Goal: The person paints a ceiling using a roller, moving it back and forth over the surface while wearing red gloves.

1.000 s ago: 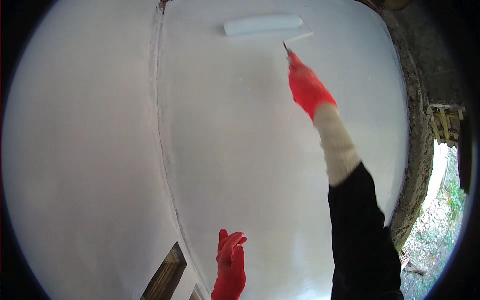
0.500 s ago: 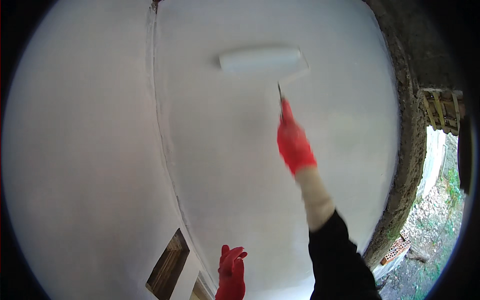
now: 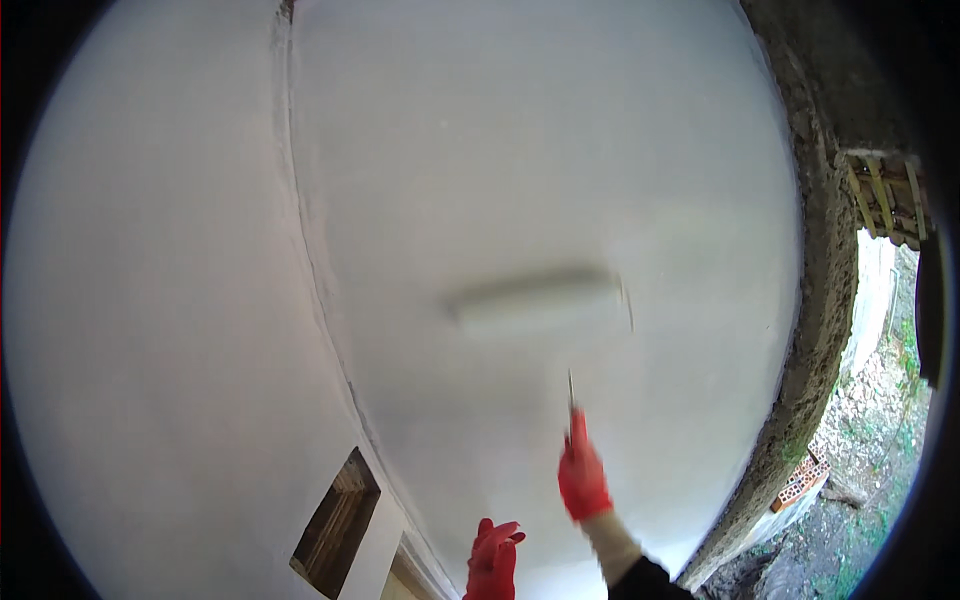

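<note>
My right hand [image 3: 584, 478], in a red glove, is wrapped round the handle of a paint roller. The roller's long white sleeve [image 3: 540, 304] lies crosswise against the pale wall [image 3: 680, 180], smeared by motion. Its thin wire frame shows only in part. Lower and to the left, my left hand [image 3: 492, 558], also red-gloved, is raised near the lower edge with its fingers loosely bent and apart. Nothing shows in it.
A rough seam [image 3: 312, 270] divides the wall from the white surface [image 3: 150, 260] at left. Below it is a dark rectangular opening [image 3: 336, 525]. At right, past a rough edge [image 3: 815, 330], lie stony ground and a hollow brick [image 3: 801, 482].
My right hand has drawn the roller down the wall, its sleeve passing from near the top to mid-view. My left hand sits slightly lower and further right.
</note>
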`<action>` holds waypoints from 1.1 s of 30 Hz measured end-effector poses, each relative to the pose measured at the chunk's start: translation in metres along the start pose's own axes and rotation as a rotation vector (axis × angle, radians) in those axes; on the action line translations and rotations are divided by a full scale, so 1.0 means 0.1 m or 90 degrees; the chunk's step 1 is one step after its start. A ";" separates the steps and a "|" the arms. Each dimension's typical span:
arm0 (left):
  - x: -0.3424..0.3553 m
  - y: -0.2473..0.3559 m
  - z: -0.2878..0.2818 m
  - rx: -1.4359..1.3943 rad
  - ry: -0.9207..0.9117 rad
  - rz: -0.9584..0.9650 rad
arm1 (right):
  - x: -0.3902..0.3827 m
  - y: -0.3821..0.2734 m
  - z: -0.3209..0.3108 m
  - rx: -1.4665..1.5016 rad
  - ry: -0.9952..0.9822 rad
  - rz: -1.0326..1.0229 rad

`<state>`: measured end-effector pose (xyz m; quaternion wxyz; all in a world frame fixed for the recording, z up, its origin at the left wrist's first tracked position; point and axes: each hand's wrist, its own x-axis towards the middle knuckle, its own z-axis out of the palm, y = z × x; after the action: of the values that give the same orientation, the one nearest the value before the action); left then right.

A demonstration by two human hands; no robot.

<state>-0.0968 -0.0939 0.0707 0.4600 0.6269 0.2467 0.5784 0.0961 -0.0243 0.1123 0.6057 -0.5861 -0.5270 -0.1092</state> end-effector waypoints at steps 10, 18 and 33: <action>-0.56 -0.35 -0.13 0.041 -0.059 -0.190 | -1.84 0.62 0.08 0.045 -0.126 0.222; -0.72 -0.25 -0.09 0.074 -0.087 -0.223 | 0.02 0.33 0.04 0.030 0.078 0.023; -1.62 -1.71 -0.50 0.210 -0.066 -0.346 | -4.86 2.32 0.49 -0.077 -0.255 0.647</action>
<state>-0.1400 -0.1374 -0.1621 0.5019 0.6329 0.4717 0.3536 0.0403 -0.1525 -0.4100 0.4357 -0.8097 -0.2754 0.2805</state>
